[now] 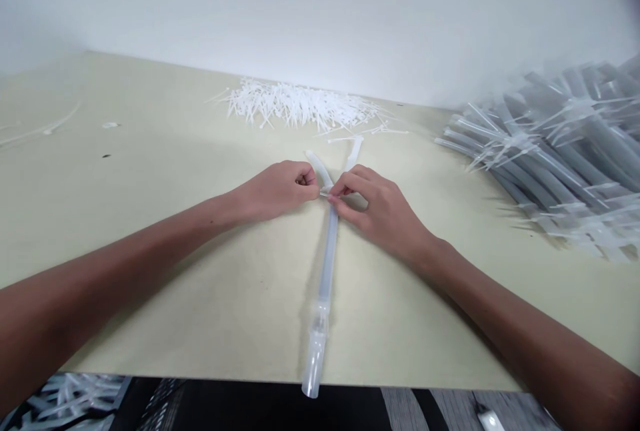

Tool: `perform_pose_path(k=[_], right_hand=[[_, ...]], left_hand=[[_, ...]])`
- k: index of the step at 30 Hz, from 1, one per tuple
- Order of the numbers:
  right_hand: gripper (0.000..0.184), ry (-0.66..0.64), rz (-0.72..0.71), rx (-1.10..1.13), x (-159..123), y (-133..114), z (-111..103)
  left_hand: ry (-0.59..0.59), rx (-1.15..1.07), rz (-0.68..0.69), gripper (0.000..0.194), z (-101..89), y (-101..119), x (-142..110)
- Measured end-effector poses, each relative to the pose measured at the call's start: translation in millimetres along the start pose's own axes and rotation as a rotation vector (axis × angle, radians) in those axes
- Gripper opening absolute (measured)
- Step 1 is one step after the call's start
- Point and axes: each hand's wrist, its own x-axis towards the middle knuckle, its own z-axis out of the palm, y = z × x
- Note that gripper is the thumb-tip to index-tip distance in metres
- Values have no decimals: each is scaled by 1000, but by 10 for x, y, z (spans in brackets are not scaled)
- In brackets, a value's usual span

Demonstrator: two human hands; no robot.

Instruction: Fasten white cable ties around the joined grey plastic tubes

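A translucent tube assembly point(327, 264) lies lengthwise on the table, forking into two short branches at its far end. Its wider clear near end sticks out past the table's front edge. At the fork, a thin white cable tie point(324, 194) shows between my hands. My left hand point(290, 186) is closed, its thumb and fingers pinching the tie's left side. From the right, my right hand point(373, 204) pinches the tie against the tube with thumb and index finger. The tie's exact loop is hidden by the fingers.
A heap of white cable ties point(303, 104) lies near the wall. At right is a stack of grey translucent tubes point(565, 151) with ties on them. A few loose ties point(47, 130) lie far left. Below the front edge, a container point(80, 394) holds pale strips.
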Motion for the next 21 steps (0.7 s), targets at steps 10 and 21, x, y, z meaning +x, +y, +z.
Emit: perform_pose_path(k=[10,21], right_hand=[[5,-83,13,36,58,29,-65],[19,39,13,-185,-34,-11,-203]], left_hand=[[-55,-33,-19,11,-25,-30,41],[41,-58,-9,13,39,-14,-13]])
